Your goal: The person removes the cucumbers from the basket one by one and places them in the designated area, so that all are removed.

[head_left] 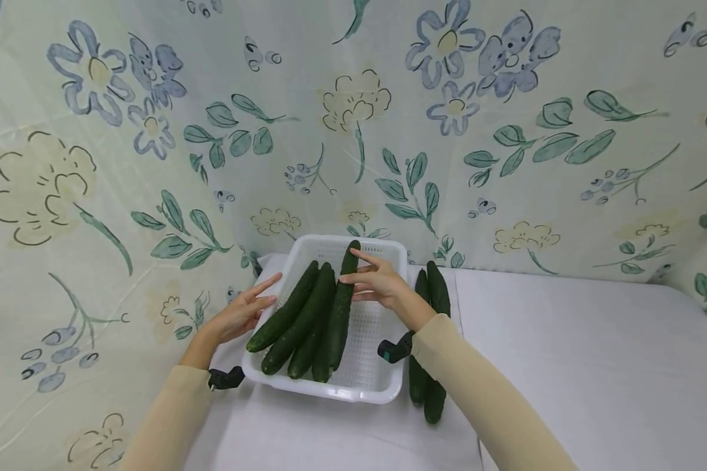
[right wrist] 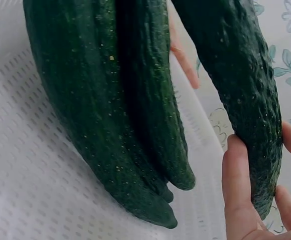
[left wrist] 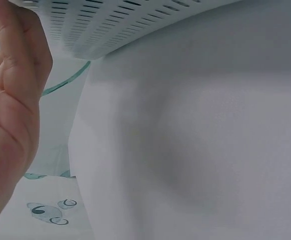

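Reaches in from the bottom edge, nearest the head camera, with beige sleeves and black wrist devices at the cuffs. Pinches the upper part of a dark green cucumber in the right grip, closed only as far as the cucumber's thickness allows, with digits on both sides. Holds that cucumber at a slant over the white perforated basket, with the upper end near the far rim; cannot tell about contact at the lower end. Close side by side in the basket's left half, other cucumbers. Spreads the left grip loosely, without anything grasped, by the basket's left rim; cannot tell about firm contact there. Just right of the basket, on the white-covered table, two more cucumbers, partly behind the right forearm. Beyond, a floral cloth.
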`<state>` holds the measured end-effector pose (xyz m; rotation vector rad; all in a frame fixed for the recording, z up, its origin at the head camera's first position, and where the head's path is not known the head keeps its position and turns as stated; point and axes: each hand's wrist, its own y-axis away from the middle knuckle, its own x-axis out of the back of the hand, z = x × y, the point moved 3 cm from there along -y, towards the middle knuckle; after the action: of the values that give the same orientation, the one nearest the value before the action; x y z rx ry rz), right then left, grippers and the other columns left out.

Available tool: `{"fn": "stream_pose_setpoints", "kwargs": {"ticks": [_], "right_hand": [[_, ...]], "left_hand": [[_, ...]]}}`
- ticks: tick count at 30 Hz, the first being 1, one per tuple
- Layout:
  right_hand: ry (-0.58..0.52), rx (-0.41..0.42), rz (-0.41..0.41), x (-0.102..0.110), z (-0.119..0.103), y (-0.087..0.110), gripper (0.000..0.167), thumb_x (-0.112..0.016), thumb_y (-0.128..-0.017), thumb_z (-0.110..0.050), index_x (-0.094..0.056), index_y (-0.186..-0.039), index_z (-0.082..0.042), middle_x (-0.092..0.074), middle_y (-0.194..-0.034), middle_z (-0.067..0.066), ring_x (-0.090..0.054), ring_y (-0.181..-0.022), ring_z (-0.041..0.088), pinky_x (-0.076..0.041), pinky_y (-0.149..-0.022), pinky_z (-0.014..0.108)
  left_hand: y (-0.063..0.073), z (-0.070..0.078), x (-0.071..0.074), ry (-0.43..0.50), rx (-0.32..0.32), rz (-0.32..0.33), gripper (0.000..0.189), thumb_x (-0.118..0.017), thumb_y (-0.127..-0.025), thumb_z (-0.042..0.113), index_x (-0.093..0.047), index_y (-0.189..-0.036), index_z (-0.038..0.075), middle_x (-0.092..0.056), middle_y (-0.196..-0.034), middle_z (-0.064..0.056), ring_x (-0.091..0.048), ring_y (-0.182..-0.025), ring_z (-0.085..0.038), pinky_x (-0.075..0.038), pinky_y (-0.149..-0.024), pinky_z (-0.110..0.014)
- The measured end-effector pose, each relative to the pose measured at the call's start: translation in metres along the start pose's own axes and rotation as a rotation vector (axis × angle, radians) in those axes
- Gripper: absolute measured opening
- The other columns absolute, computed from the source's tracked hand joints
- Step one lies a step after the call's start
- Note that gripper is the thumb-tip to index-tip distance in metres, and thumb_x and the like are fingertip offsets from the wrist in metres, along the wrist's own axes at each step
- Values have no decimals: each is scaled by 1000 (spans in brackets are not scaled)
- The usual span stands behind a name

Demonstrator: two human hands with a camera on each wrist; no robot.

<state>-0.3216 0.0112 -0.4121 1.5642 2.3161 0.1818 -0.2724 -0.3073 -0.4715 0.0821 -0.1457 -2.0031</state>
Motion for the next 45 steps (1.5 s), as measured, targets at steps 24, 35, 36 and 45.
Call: {"fn": "stream_pose_setpoints", "kwargs": {"ticks": [24,35,36,45], "right_hand": [[71,93,8,53,-27,33,77,-75,-88,-3,-42,-154,-28,-30,-151,22,-59,-108,37,-57,-79,41],[86,118,4,84,-27,46,80,-74,-89,-4,-35,-157,-25,-23,-155,25,-62,-88,24,-57,-74,36],[92,120,1,87,-26,47,80,-73,-90,-4,-34,-157,-25,-22,-155,25,-61,-85,23,-56,-74,35],[120,161,-14,110,-20,54,80,-71,-92,-5,-30,-159,-23,-17,-158,26,-61,-90,21,-55,-76,35]], "left_hand": [[-1,0,0,-46,-4,-20,61,-47,-108,17,-19,-161,28,-64,-87,-1,-48,-56,-8,-41,-52,-21],[0,1,1,-56,-9,-18,61,-46,-108,17,-18,-161,29,-66,-95,-1,-52,-61,-7,-44,-57,-21],[1,1,1,-58,-7,-17,61,-46,-108,17,-18,-161,29,-66,-95,-1,-52,-61,-7,-44,-56,-21],[-1,1,0,-84,-5,-10,61,-47,-108,19,-19,-161,30,-62,-78,1,-47,-55,-7,-39,-53,-23]]}}
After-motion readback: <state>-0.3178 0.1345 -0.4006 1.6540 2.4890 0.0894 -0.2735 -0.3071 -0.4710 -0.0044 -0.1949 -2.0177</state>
